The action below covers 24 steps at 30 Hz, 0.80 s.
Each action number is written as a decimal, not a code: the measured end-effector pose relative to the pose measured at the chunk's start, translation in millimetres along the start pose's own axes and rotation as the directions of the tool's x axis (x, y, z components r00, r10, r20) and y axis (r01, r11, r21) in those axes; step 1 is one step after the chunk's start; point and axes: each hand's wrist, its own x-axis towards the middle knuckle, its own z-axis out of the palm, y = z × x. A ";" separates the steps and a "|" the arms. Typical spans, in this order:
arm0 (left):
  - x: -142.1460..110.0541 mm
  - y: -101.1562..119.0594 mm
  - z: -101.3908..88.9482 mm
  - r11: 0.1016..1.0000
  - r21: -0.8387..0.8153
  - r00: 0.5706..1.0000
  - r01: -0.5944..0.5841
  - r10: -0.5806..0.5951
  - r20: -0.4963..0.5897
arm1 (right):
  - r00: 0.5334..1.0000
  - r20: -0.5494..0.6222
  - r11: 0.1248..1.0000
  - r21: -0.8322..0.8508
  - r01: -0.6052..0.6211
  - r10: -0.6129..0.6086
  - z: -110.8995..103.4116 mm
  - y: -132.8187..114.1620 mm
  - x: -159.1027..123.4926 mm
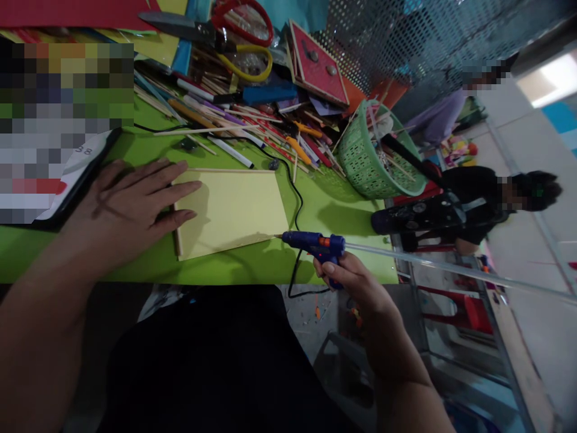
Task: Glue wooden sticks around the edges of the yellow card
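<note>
A pale yellow rectangular card (234, 207) lies on the green tabletop, with thin wooden sticks along its far and left edges. My left hand (144, 195) rests flat with fingers spread, its fingertips on the card's left end. In my right hand (349, 273) is a blue hot glue gun (311, 242), gripped by its handle. The nozzle points left and meets the card's near right corner. From the back of the gun a long clear glue stick (433, 258) sticks out to the right. A black cord (295, 192) runs behind the gun.
Pens, markers and wooden sticks (270, 129) are heaped beyond the card. Large scissors (220, 36) lie at the back. A green basket (360, 159) and a dark bottle (406, 216) stand at the right. Another person (469, 198) is farther right.
</note>
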 end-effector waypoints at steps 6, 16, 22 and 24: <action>0.6 0.8 -0.6 1.000 -0.005 1.000 0.006 -0.006 0.011 | 0.998 0.069 1.000 -0.021 0.015 -0.013 3.7 -1.0 4.2; -1.1 -1.1 1.6 1.000 -0.005 1.000 -0.011 0.011 -0.010 | 0.999 0.039 1.000 0.001 -0.002 0.002 2.3 -1.3 0.4; 0.4 1.6 -1.3 1.000 -0.001 1.000 0.006 -0.006 0.004 | 1.000 -0.006 1.000 0.000 -0.011 0.011 -3.3 2.7 -1.5; 0.8 2.8 -2.1 1.000 -0.018 1.000 0.016 -0.016 0.000 | 1.000 -0.018 1.000 -0.005 -0.020 0.020 -5.1 4.5 -1.3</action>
